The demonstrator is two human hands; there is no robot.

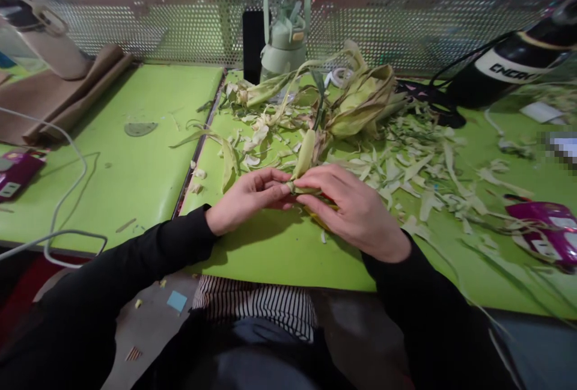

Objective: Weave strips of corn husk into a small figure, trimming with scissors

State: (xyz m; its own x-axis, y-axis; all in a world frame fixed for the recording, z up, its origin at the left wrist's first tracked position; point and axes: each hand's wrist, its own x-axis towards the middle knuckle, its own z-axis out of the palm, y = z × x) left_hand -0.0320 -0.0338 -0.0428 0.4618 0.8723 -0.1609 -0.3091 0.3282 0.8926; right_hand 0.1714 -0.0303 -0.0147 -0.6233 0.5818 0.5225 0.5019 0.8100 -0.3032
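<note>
Both hands meet at the middle of the green table (pixel 279 252). My left hand (pixel 247 196) pinches the near end of a pale green leaf strip (pixel 304 152) that stands up and away from me. My right hand (pixel 354 210) is closed on the same strip from the right, fingers curled over it. Just behind the hands lies a heap of husk-like leaves (pixel 360 101), and cut leaf scraps (pixel 406 167) are scattered to the right.
A pale green water bottle (pixel 286 29) stands at the back against a perforated metal screen. A purple device (pixel 547 231) lies at right, another (pixel 15 170) at left with a white cable (pixel 67 198). Folded brown paper (pixel 58 95) lies back left; a black bag (pixel 509 68) back right.
</note>
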